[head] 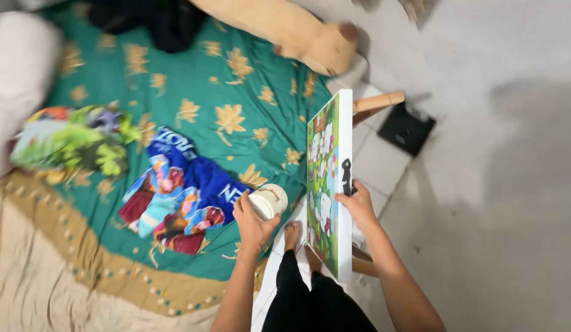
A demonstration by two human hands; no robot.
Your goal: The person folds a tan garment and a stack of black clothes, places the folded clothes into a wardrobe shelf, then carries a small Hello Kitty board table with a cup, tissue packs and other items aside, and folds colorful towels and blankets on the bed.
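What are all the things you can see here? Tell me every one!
painted canvas: 1, green with white shapes, standing on edge on a wooden easel, right of middle
cup: 1, white, held at the bed's edge
bedsheet: 1, green with gold leaves, over the bed
printed cloth: 1, blue and multicoloured, on the sheet
bright cloth: 1, green and yellow, on the sheet at left
plush toy: 1, tan, top of the bed
dark clothing: 1, black, top
flat object: 1, black, on the floor
left hand: holds the cup
right hand: on the canvas edge, touching a small black clip-like piece
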